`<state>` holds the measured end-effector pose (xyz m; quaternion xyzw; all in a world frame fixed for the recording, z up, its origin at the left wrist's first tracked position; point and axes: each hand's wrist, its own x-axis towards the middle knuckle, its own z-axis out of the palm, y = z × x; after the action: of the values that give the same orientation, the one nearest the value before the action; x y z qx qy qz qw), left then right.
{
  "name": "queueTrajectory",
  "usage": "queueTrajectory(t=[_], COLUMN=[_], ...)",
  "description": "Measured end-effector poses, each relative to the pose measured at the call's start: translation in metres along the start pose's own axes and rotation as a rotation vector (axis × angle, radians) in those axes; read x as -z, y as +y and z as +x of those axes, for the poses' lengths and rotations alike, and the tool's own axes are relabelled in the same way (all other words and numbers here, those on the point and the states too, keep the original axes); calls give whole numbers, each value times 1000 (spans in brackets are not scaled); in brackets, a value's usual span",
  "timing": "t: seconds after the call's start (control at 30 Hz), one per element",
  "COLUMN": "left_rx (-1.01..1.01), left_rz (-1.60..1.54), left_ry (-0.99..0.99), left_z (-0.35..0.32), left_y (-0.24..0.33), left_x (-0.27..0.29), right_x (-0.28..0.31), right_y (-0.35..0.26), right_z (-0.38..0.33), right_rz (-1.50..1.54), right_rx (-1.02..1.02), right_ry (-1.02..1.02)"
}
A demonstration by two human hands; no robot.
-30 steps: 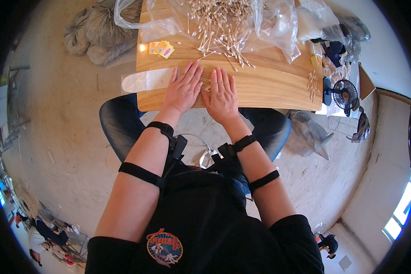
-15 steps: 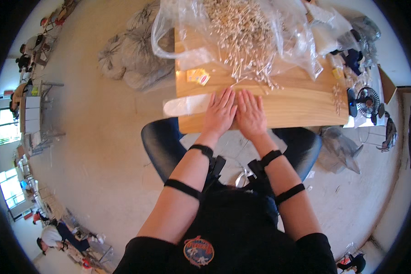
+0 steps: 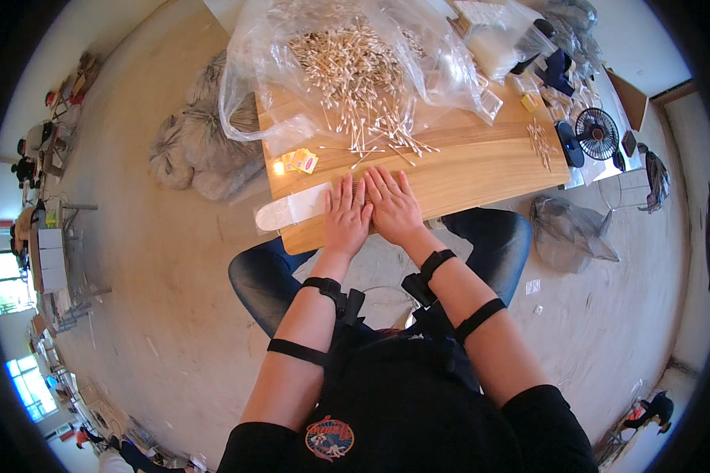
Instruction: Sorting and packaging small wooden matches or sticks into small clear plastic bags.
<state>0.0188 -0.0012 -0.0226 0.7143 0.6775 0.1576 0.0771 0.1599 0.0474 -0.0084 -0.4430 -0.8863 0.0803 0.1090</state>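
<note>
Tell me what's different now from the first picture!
The right hand has slid left toward the left hand, so the gap between their fingers is narrower. The whole view has shifted and tilted too, as the camera moved. I can't see anything newly grabbed or let go. The cotton swab pile, yellow packets and little black fan stayed put.

Swabs (image 3: pixel 347 67) lay heaped toward the desk's (image 3: pixel 473 173) far edge, packets (image 3: pixel 300 162) near its left edge, loose swabs (image 3: pixel 540 146) by its right, a fan (image 3: pixel 597 134) beyond.
</note>
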Motion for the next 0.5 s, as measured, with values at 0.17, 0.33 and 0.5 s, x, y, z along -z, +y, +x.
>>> queueTrajectory(t=[0.17,0.33,0.5], left_rx=[-2,28,24], left_rz=[34,1,38], left_ry=[43,74,79], left_z=[-3,-3,-2], left_y=[-10,-5,-3], left_x=[-6,-3,-2], right_x=[2,-6,-13], right_y=[-6,-3,19], right_z=[9,11,10], right_rz=[40,150,547], right_rx=[48,-28,-222], right_ry=[6,183,443])
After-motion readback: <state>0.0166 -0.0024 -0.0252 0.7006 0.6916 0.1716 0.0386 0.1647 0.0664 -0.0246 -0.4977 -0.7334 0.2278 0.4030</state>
